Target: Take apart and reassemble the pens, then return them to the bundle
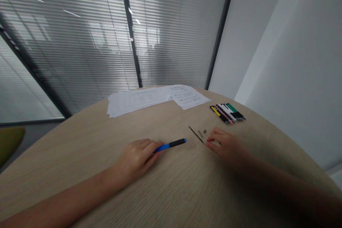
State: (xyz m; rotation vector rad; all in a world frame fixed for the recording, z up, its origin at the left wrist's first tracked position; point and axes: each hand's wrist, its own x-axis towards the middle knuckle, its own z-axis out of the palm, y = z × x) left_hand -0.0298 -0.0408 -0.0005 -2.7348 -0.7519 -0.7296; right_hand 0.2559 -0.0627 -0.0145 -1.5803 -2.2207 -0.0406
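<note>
My left hand [140, 155] is closed around a blue pen [171, 144] with a black section, which points to the right just over the table. Between the thumb and forefinger of my right hand [227, 144] is the near end of a thin black rod [196, 134], which looks like a pen refill. The rod slants away to the upper left, apart from the pen's tip. Beside it, close to my right fingertips, are two small brownish marks or bits [202, 132], too small to make out.
A row of several pens [227, 113] in yellow, pink, white, green and black lies at the right of the round wooden table [88, 146]. Printed paper sheets [139, 100] are spread along the far edge. Behind stand glass panels with blinds [171, 42]; a yellow-green chair [10, 142] is at the left.
</note>
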